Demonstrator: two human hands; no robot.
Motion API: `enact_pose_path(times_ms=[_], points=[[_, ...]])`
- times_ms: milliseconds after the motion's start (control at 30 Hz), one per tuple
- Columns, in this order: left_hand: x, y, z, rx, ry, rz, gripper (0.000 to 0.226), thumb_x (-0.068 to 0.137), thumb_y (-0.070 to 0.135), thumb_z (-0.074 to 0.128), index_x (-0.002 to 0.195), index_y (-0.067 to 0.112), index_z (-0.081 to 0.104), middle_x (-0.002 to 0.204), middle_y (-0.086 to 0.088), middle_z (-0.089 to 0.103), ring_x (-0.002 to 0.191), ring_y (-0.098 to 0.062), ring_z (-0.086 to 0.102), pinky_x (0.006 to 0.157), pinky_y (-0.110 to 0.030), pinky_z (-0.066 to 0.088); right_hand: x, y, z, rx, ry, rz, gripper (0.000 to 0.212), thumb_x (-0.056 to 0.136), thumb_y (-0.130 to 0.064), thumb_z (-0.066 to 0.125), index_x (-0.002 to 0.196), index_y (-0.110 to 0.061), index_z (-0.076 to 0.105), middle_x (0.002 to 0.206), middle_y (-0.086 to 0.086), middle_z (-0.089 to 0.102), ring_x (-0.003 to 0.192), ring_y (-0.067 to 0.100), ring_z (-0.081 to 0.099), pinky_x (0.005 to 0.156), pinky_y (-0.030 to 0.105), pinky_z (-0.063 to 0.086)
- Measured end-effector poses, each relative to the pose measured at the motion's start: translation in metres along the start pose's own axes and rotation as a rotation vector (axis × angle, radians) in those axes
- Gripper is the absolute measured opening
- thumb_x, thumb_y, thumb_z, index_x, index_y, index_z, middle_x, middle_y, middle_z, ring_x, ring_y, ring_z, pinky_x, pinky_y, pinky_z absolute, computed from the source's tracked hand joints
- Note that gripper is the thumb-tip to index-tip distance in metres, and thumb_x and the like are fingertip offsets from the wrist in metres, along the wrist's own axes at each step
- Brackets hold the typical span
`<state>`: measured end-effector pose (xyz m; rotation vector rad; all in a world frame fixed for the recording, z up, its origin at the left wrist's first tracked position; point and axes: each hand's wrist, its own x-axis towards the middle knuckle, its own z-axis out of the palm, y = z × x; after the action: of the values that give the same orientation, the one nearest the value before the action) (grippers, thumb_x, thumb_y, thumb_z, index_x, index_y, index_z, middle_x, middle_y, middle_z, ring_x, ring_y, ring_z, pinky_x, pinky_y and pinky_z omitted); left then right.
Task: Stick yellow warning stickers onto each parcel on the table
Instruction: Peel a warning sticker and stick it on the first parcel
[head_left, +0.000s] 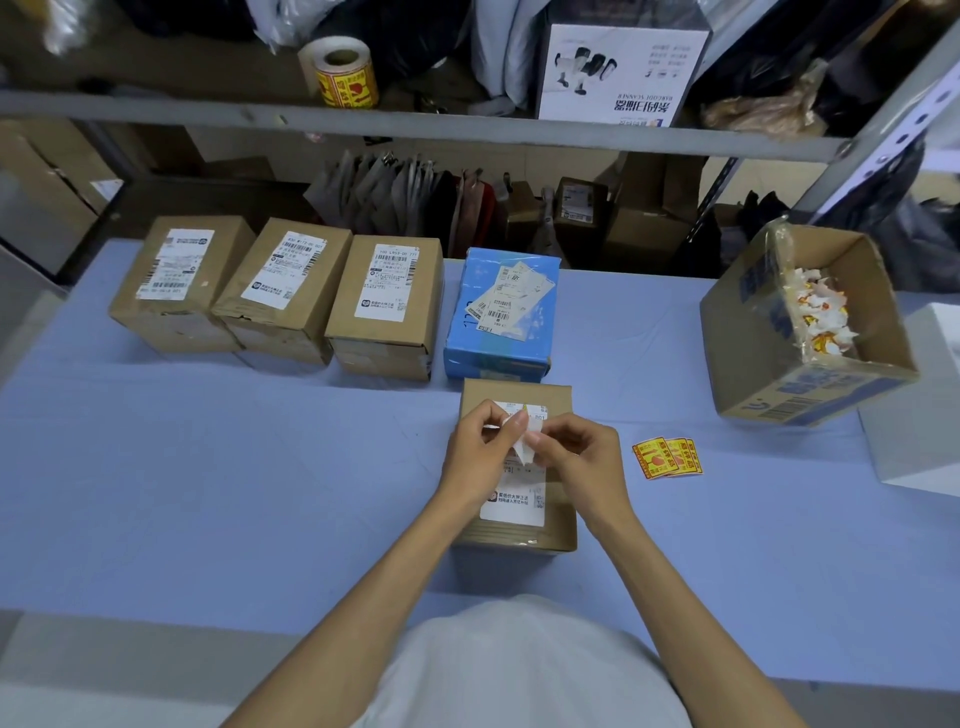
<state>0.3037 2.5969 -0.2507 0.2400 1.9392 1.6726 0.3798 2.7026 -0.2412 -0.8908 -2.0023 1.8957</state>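
Item: left hand (480, 452) and right hand (576, 457), fingertips together, both pinching one sticker (525, 441); it shows mostly its white side, with a yellow corner at the top. Grip location: held just above the far half of the near parcel (519, 532), a brown box standing on the table (208, 467); the parcel's white shipping label (514, 501) shows below the grip, toward the person. Whether the sticker touches the box cannot be told. To the right of the grip: loose stickers (667, 458), yellow and red, fanned flat on the cloth, near the parcel's right edge but apart from it. Farther right: open carton (810, 400), tilted, holding crumpled scraps (821, 317) of white and yellow paper; beside it a white block (924, 447) at the table's right edge. Directly beyond the grip: blue parcel (498, 338), its near edge just beside the near parcel's far edge. Beyond and to the left: row of three brown parcels (283, 301), labels up, sides close or touching, lined along the table's far edge. Left of the grip: broad bare blue cloth out to the table's left edge; likewise a bare strip between the grip and the person. Above and beyond: shelf rail (467, 124) carrying a sticker roll (343, 73).
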Motion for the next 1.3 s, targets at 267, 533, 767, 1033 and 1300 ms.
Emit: enact_pose_path(times_ms=[267,533,767,1033,1300], points=[[0.012,-0.006,-0.009,-0.043,0.132,-0.144,0.027,0.096,0.020,0.054,0.073,0.018,0.039,0.072,-0.004,0.051,0.074,-0.022,0.051,0.070,-0.047,0.049,0.008,0.003,-0.013,0.176,0.256,0.124,0.013,0.083,0.000,0.068,0.072,-0.005,0.063,0.063,0.002,0.064,0.054,0.012,0.059,0.064,0.031,0.054],[0.011,-0.009,-0.009,0.043,0.189,-0.172,0.020,0.095,0.008,0.046,0.093,0.020,0.062,0.107,-0.002,0.063,0.085,-0.014,0.058,0.059,-0.023,0.049,0.008,0.006,-0.011,0.167,0.295,0.139,0.006,0.084,0.000,0.067,0.080,0.001,0.062,0.068,0.009,0.063,0.051,0.008,0.059,0.057,0.022,0.054],[0.006,0.005,-0.009,0.130,0.188,-0.097,0.027,0.099,0.014,0.038,0.089,0.012,0.063,0.081,0.003,0.062,0.061,-0.002,0.056,0.051,-0.016,0.042,0.008,0.006,-0.011,0.147,0.298,0.144,0.007,0.084,-0.001,0.068,0.080,0.001,0.062,0.068,0.007,0.065,0.052,0.009,0.060,0.057,0.023,0.054],[0.000,0.007,-0.009,0.083,0.054,-0.145,0.050,0.102,0.038,0.035,0.066,0.010,0.058,0.057,-0.003,0.057,0.048,-0.016,0.057,0.055,-0.031,0.046,0.005,0.003,-0.008,0.127,0.296,0.127,0.010,0.084,-0.002,0.068,0.076,-0.003,0.062,0.070,0.007,0.065,0.058,0.014,0.061,0.063,0.030,0.055],[0.001,0.005,-0.008,0.230,0.083,-0.051,0.028,0.103,0.025,0.032,0.106,0.023,0.060,0.085,0.002,0.063,0.064,-0.006,0.062,0.058,-0.028,0.052,0.004,0.005,-0.007,0.065,0.288,0.097,0.008,0.084,-0.004,0.068,0.079,0.000,0.064,0.071,0.008,0.066,0.062,0.017,0.061,0.057,0.021,0.052]])
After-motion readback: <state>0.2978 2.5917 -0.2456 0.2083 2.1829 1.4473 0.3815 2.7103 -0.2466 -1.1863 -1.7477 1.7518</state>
